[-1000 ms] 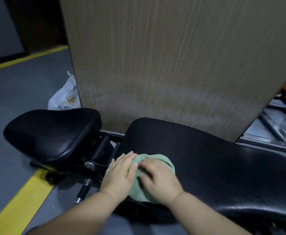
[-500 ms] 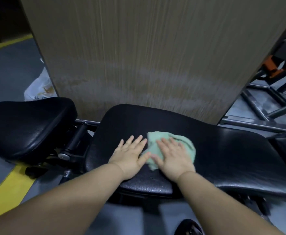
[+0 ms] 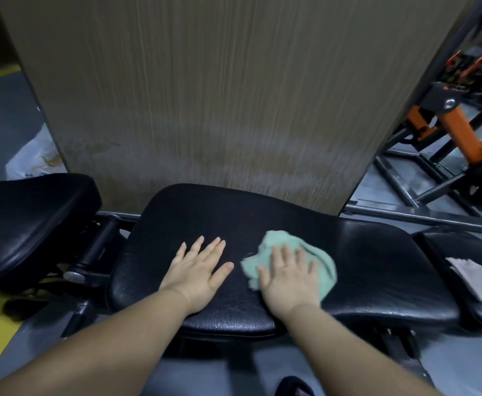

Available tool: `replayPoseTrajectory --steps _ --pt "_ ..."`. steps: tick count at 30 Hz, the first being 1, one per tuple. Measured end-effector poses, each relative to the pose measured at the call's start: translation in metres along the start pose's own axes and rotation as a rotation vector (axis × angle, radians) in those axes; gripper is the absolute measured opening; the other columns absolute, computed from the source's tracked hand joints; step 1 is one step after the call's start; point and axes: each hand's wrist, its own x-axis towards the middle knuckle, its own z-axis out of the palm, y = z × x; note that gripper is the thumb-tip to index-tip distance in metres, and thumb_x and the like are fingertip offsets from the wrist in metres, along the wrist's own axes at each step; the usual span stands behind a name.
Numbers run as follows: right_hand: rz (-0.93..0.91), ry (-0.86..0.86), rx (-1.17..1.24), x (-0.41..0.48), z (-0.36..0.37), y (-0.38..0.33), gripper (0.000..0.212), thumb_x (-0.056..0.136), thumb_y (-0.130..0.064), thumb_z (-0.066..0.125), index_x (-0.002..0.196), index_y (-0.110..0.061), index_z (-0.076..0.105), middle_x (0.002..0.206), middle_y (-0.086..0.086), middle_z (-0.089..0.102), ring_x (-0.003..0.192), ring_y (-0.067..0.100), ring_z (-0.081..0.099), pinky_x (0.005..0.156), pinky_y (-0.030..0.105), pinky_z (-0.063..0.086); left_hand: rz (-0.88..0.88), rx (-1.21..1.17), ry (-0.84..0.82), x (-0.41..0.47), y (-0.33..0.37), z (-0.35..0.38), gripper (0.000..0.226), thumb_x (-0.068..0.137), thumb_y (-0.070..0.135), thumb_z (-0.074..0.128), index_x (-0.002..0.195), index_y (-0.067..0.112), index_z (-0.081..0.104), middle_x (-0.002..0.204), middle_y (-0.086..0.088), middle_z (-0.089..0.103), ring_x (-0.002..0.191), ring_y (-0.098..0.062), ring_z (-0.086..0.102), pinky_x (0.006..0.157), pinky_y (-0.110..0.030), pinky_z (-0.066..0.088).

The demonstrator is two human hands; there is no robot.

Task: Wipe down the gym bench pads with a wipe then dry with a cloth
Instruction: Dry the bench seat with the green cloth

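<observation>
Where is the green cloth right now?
The green cloth lies right of centre in the head view, on the black bench pad, under the right hand.

The single head-worn view looks forward and steeply down, close over the bench pad (image 3: 262,224) at arm's length.

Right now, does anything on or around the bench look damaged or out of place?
The back pad looks cracked along its near edge, below the left hand. A crumpled pale wipe lies loose on the next pad to the right.
</observation>
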Motion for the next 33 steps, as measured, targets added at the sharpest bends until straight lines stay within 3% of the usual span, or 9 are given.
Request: replayPoseTrajectory --steps 3,7,14,18,20,23,27,30,33 --pt "-0.262 0.017 0.002 -0.023 0.003 -0.040 0.077 0.084 -0.058 -0.001 0.153 -0.026 0.011 0.161 0.000 0.006 0.147 0.026 -0.002 0.117 0.050 -0.005 -0.015 -0.025 0.004 0.002 0.000 -0.001 0.079 0.084 0.070 -0.006 0.155 0.034 -0.001 0.160 0.021 -0.004 0.146 -0.004 -0.016 0.120 -0.035 -0.012" --pt "-0.325 0.038 0.019 -0.018 0.003 -0.010 0.084 0.077 -0.066 -0.003 0.152 -0.033 0.015 0.160 -0.007 0.011 0.147 0.016 0.002 0.117 0.041 -0.005 -0.018 0.025 -0.006 0.003 0.001 0.002 0.065 0.095 0.060 0.004 0.155 0.036 0.002 0.160 0.021 -0.005 0.147 -0.005 -0.016 0.120 -0.035 -0.012" --pt "0.257 0.034 0.024 -0.001 -0.005 0.115 0.062 0.094 -0.060 0.016 0.151 -0.036 0.015 0.160 -0.010 0.010 0.147 0.016 0.006 0.118 0.043 0.007 -0.012 0.063 0.012 0.002 0.000 0.005 0.062 0.099 0.059 0.009 0.155 0.034 0.002 0.160 0.020 -0.007 0.147 -0.008 -0.016 0.120 -0.037 -0.011" --pt "0.391 -0.031 0.070 0.006 -0.008 0.093 0.062 0.096 -0.054 0.013 0.153 -0.029 0.011 0.161 -0.003 0.005 0.147 0.027 0.001 0.116 0.051 0.003 -0.010 0.053 0.016 0.003 0.000 0.004 0.062 0.099 0.058 0.007 0.155 0.033 0.003 0.160 0.020 -0.006 0.148 -0.008 -0.015 0.120 -0.037 -0.011" --pt "0.297 -0.043 0.059 0.009 -0.008 0.055 0.062 0.097 -0.052 0.015 0.153 -0.026 0.010 0.161 0.000 0.004 0.147 0.030 0.001 0.116 0.054 0.003 -0.010 0.031 0.016 0.003 0.000 0.003 0.064 0.097 0.058 0.004 0.156 0.032 0.004 0.161 0.020 -0.004 0.148 -0.008 -0.014 0.120 -0.036 -0.011" --pt "-0.003 -0.037 0.000 -0.001 -0.005 -0.010 0.062 0.098 -0.052 0.015 0.153 -0.026 0.008 0.161 0.001 0.003 0.147 0.029 -0.001 0.116 0.054 0.000 -0.013 -0.010 0.022 0.001 0.000 0.001 0.071 0.090 0.059 -0.002 0.156 0.031 0.003 0.161 0.019 -0.002 0.148 -0.005 -0.012 0.120 -0.033 -0.011" --pt "-0.260 -0.015 -0.001 -0.014 -0.002 -0.043 0.064 0.096 -0.057 0.009 0.153 -0.028 0.006 0.161 -0.004 0.000 0.147 0.021 -0.006 0.118 0.047 -0.006 -0.013 -0.016 0.029 -0.001 -0.001 0.001 0.061 0.101 0.053 0.008 0.156 0.029 0.003 0.162 0.017 -0.001 0.147 -0.003 -0.011 0.120 -0.032 -0.010" --pt "-0.288 0.007 -0.009 -0.002 -0.001 -0.011 0.076 0.083 -0.066 0.001 0.152 -0.035 0.012 0.161 -0.010 0.007 0.147 0.014 0.000 0.118 0.041 -0.002 -0.003 0.025 0.028 0.000 -0.001 0.001 0.061 0.101 0.054 0.011 0.156 0.029 0.006 0.162 0.016 -0.002 0.148 -0.006 -0.011 0.120 -0.033 -0.009" --pt "-0.084 0.019 -0.016 0.019 -0.002 0.045 0.062 0.094 -0.061 0.017 0.151 -0.036 0.017 0.160 -0.011 0.010 0.147 0.014 0.007 0.118 0.039 0.004 0.008 0.061 0.049 0.000 -0.003 0.002 0.061 0.101 0.054 0.015 0.156 0.028 0.007 0.162 0.015 -0.002 0.149 -0.008 -0.010 0.121 -0.035 -0.008"
